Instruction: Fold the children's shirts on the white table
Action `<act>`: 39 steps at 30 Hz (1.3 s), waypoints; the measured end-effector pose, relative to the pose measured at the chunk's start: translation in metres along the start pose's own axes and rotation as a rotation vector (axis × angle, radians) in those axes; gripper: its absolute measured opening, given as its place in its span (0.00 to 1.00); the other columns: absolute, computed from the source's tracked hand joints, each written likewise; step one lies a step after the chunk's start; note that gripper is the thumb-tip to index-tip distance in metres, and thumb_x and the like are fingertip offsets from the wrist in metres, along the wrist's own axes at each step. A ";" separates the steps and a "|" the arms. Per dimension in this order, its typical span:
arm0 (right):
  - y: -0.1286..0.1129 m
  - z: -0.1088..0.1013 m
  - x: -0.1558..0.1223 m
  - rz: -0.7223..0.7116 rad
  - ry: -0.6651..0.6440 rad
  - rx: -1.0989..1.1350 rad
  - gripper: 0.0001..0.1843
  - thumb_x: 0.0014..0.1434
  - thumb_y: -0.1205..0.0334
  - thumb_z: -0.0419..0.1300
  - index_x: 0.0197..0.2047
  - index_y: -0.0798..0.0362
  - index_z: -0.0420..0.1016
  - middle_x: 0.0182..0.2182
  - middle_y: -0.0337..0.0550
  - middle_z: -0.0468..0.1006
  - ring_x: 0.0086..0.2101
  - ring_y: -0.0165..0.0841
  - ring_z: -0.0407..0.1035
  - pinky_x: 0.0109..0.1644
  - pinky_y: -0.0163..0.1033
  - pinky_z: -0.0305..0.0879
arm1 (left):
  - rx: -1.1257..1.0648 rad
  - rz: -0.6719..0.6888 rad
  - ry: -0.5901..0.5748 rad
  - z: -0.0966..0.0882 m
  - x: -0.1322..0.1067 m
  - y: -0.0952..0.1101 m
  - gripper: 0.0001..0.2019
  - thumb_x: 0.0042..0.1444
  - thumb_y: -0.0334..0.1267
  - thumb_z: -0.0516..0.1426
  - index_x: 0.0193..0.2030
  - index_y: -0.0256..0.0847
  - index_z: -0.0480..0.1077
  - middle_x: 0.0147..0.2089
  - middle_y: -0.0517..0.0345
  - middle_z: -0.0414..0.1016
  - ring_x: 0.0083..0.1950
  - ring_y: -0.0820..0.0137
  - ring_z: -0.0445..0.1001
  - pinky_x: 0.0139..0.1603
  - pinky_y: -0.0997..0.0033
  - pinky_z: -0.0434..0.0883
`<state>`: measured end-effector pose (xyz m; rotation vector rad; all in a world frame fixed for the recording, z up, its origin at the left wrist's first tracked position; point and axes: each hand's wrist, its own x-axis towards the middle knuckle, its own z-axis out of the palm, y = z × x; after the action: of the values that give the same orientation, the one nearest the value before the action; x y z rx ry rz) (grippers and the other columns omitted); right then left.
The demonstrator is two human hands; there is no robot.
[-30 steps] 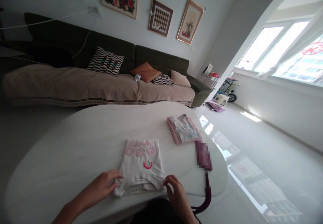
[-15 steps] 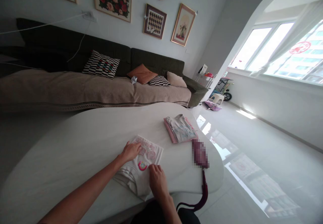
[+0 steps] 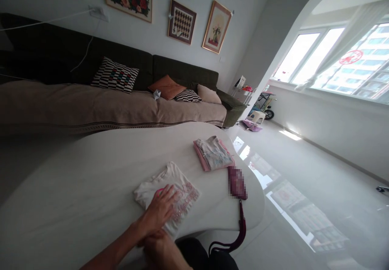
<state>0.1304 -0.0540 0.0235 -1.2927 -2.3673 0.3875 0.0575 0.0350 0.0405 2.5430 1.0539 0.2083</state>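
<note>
The fingers (image 3: 168,197) of the left hand (image 3: 159,211) lie spread and flat on top of a folded white shirt (image 3: 167,195), pressing it against the desk (image 3: 91,172); they grip nothing. The right hand (image 3: 158,249) sits just behind the left wrist, at the near edge of the shirt, and whether its fingers are open or curled cannot be told, since the left forearm covers them. The shirt lies at the near side of the desk, turned at an angle, with pink printed letters showing on the part right of the left hand. Beyond the shirt and to its right, near the desk's far right edge, rests a small folded pile of clothes (image 3: 212,154), grey on pink, well apart from the shirt. Just right of the shirt, between it and the desk's edge, lies a dark red pouch (image 3: 236,182), blurred, whose strap (image 3: 240,231) hangs over the edge. Behind the desk stands a long sofa (image 3: 106,99) with cushions.
</note>
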 end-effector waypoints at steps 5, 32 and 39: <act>0.049 -0.042 -0.026 0.316 0.115 -0.034 0.16 0.61 0.56 0.53 0.50 0.52 0.66 0.49 0.46 0.68 0.43 0.34 0.67 0.46 0.46 0.67 | 0.067 -0.423 0.068 0.022 -0.041 -0.028 0.28 0.60 0.48 0.42 0.64 0.38 0.52 0.68 0.44 0.45 0.68 0.55 0.44 0.60 0.39 0.48; 0.106 -0.042 -0.044 0.961 0.438 0.100 0.15 0.52 0.58 0.52 0.43 0.54 0.66 0.28 0.48 0.73 0.31 0.42 0.70 0.36 0.44 0.64 | -0.237 -0.527 0.256 0.033 -0.019 -0.053 0.24 0.50 0.43 0.53 0.53 0.35 0.63 0.50 0.43 0.72 0.52 0.58 0.71 0.52 0.64 0.66; 0.110 -0.069 -0.022 0.925 0.401 0.640 0.04 0.39 0.62 0.55 0.21 0.52 0.62 0.17 0.35 0.65 0.23 0.30 0.63 0.24 0.32 0.55 | -1.364 -0.560 0.038 -0.002 -0.023 -0.031 0.22 0.49 0.49 0.55 0.49 0.38 0.65 0.45 0.50 0.76 0.46 0.60 0.75 0.49 0.63 0.70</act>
<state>0.2547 -0.0115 0.0318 -1.8068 -1.0562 0.9406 0.0207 0.0398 0.0304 1.0077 1.0310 0.5650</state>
